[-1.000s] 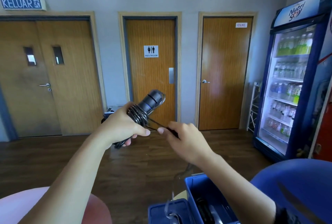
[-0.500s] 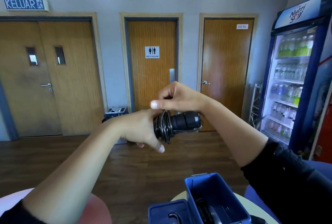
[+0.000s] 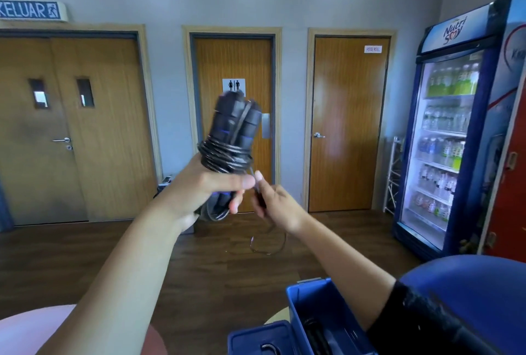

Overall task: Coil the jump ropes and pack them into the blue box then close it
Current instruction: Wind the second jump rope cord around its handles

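Observation:
My left hand (image 3: 205, 188) grips the two black handles of a jump rope (image 3: 234, 127), held upright at chest height, with several turns of thin black cord wound around them. My right hand (image 3: 274, 206) sits just right of it and pinches the loose end of the cord, whose slack loop (image 3: 269, 246) hangs below. The blue box (image 3: 318, 306) stands open at the bottom of the view, its lid (image 3: 256, 339) lying to the left. Dark coiled rope (image 3: 316, 334) lies inside the box.
A blue rounded seat (image 3: 469, 292) is at lower right and a pink one (image 3: 25, 329) at lower left. A drinks fridge (image 3: 455, 132) stands at the right wall. Three wooden doors line the far wall across a dark wooden floor.
The handles swung from lying sideways to pointing up. My right hand came down from above the bundle to below and right of it, carrying the cord around.

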